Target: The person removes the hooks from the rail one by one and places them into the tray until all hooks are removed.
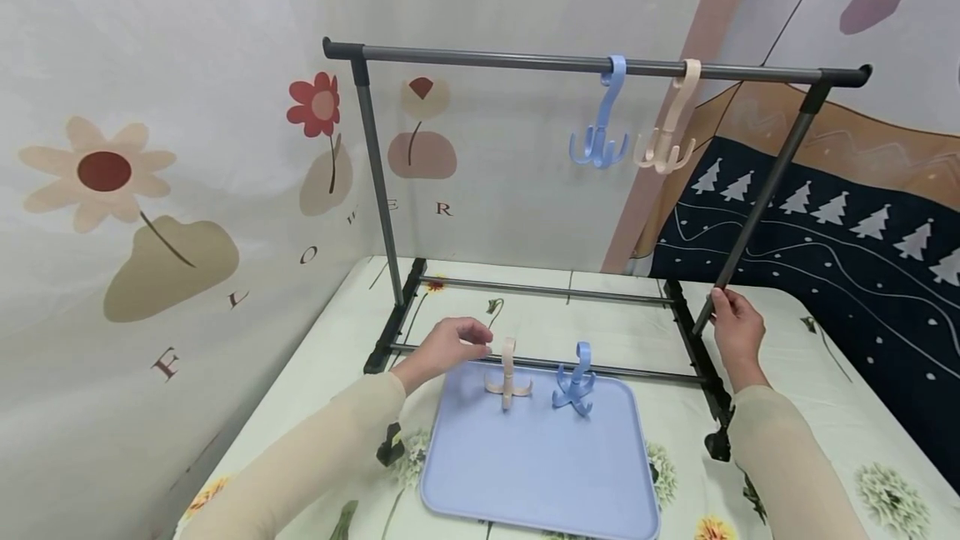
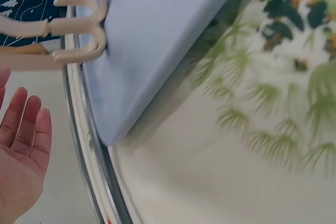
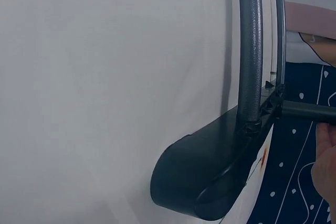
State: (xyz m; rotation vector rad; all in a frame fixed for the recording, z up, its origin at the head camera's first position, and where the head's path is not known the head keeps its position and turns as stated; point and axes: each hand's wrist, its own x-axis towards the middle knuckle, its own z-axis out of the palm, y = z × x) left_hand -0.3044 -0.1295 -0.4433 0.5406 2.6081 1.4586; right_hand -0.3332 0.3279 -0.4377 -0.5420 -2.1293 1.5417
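Observation:
On the back part of the blue tray (image 1: 540, 473) stand a beige multi-prong hook (image 1: 507, 375) and a blue multi-prong hook (image 1: 576, 383), stems upward. My left hand (image 1: 452, 343) hovers just left of the beige hook, fingers loosely bent and nothing in them. In the left wrist view, a gap shows between that hand (image 2: 23, 156) and the beige hook (image 2: 79, 26). My right hand (image 1: 738, 333) grips the lower end of the rack's right post (image 1: 767, 190). The right wrist view shows only part of this hand (image 3: 326, 171), at its right edge.
From the rack's top bar (image 1: 480, 60) hang another blue hook (image 1: 602, 127) and another beige hook (image 1: 667, 136), both toward the right. The rack's black feet (image 1: 693, 340) stand on a flowered cloth (image 1: 817, 407). Printed curtains (image 1: 187, 190) hang behind and left.

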